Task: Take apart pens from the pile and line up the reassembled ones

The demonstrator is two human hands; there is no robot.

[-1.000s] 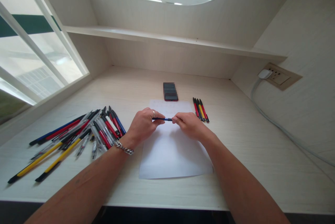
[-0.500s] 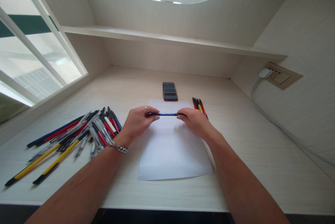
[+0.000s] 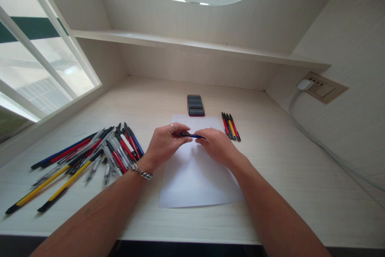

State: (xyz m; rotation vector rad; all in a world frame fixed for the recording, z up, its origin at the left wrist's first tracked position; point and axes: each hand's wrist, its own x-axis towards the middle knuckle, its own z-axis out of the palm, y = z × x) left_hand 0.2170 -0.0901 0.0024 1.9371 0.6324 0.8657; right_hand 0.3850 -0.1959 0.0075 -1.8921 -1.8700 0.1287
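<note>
Above the white paper (image 3: pixel 198 177), a blue pen with black ends (image 3: pixel 195 135) is held level between my two hands. My left hand (image 3: pixel 167 140), with a ring and a chain bracelet, pinches its left end between thumb and fingers. My right hand (image 3: pixel 216 144) is closed around the right part, which the fingers mostly cover. Only a short blue and black stretch of the pen shows between the hands. Beyond my right hand, several red, yellow and black pens (image 3: pixel 231 126) lie side by side on the desk.
A large loose pile of pens (image 3: pixel 90 148) covers the desk's left side. A dark, pixelated phone-like object (image 3: pixel 196 105) lies behind the paper. At the right, a white plug (image 3: pixel 305 84) sits in a wall socket, its cable (image 3: pixel 325 144) hanging down. A shelf (image 3: pixel 195 44) spans the back.
My hands have moved closer together along the pen, and less of its blue middle shows. The pen now tilts slightly. The lower ends of the lined-up pens have come into view.
</note>
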